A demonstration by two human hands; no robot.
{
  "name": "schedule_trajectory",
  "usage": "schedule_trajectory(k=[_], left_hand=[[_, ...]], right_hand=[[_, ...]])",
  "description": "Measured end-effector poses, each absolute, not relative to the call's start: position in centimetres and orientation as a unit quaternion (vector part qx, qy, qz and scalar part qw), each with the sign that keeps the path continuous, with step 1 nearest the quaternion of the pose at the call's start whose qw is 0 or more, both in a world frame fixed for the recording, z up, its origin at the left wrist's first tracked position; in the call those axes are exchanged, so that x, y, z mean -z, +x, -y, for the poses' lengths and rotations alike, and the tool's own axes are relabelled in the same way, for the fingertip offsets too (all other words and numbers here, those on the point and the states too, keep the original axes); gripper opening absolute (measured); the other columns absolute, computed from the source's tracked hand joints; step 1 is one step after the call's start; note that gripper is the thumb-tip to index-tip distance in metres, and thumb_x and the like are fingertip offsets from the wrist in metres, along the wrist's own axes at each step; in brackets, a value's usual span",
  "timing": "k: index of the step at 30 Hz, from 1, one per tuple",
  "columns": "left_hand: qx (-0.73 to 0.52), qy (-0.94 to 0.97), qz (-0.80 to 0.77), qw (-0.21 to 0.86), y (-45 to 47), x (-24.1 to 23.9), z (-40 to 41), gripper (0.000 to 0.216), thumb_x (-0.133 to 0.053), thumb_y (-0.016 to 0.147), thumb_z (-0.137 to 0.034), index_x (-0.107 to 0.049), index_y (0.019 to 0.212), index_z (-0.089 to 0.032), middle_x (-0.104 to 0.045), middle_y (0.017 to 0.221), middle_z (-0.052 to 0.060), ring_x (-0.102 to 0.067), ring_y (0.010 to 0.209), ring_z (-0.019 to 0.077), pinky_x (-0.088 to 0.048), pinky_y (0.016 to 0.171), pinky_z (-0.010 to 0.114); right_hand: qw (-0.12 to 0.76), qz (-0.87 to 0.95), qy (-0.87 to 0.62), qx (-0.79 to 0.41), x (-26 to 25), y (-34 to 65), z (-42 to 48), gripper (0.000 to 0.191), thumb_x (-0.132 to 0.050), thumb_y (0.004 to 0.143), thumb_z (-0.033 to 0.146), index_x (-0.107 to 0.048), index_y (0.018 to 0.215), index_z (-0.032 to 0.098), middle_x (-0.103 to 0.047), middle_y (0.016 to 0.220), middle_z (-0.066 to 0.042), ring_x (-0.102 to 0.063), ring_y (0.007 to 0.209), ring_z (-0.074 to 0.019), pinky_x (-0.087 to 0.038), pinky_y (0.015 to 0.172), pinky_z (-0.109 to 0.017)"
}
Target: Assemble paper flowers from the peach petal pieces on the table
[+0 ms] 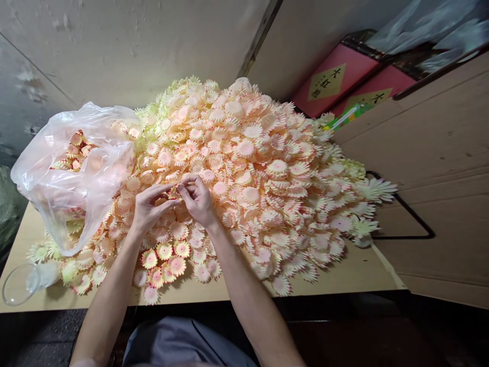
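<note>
Over the front of a big heap of artificial flower heads [244, 148], my two hands meet. Between my fingertips is a small yellowish flower piece [174, 192], mostly covered by the fingers. My left hand [150, 205] has its index finger and thumb brought to the piece from the left. From the right, my right hand [199, 200] pinches it with thumb and curled fingers. Below my hands, between the forearms, lies a group of flower heads with redder edges [164, 251]. The heap's flower heads are pale pink and cream with toothed, pink-tipped petals.
At left, a translucent plastic bag [91, 188] holds more flower pieces. A clear round cup [21, 284] lies near the table's [336, 279] front left corner. Red boxes [336, 76] stand at the back right. A large cardboard box [431, 153] and a black metal bar [418, 219] border the right side.
</note>
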State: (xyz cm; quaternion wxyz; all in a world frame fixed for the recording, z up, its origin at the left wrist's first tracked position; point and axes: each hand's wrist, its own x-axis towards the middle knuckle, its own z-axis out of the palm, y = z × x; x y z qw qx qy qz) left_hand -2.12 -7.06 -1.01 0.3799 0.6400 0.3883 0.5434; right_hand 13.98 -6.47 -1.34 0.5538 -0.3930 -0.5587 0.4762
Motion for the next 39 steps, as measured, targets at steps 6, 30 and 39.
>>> schedule_trajectory(k=[6,30,39], left_hand=[[-0.557,0.645,-0.420,0.313,-2.4,1.0,7.1,0.037,-0.088,0.062,-0.034,-0.079,0.095,-0.019,-0.076,0.086,0.008,-0.067,0.074,0.0167,-0.057,0.070,0.027],[-0.555,0.621,-0.461,0.307,-1.3,0.6,7.8,0.028,-0.085,0.067,-0.033,-0.080,0.087,-0.015,-0.071,0.065,0.003,-0.052,0.049,0.0070,-0.041,0.046,0.018],[-0.568,0.630,-0.432,0.308,-0.5,-0.1,8.0,0.026,-0.087,0.064,-0.032,-0.081,0.083,-0.016,-0.069,0.059,0.001,-0.048,0.046,0.0061,-0.035,0.043,0.018]], right_hand=[[0.564,0.625,-0.383,-0.380,1.9,13.8,6.3,0.014,-0.056,0.094,0.038,-0.055,0.095,0.024,-0.059,0.090,-0.002,-0.061,0.079,-0.0137,-0.050,0.073,-0.026],[0.643,0.510,-0.437,-0.369,2.1,13.6,6.1,0.019,-0.052,0.094,0.041,-0.050,0.093,0.023,-0.060,0.075,0.000,-0.058,0.066,-0.0124,-0.049,0.064,-0.025],[0.684,0.447,-0.447,-0.365,2.2,13.4,6.0,0.021,-0.052,0.094,0.043,-0.048,0.097,0.023,-0.067,0.074,0.000,-0.065,0.065,-0.0130,-0.053,0.065,-0.027]])
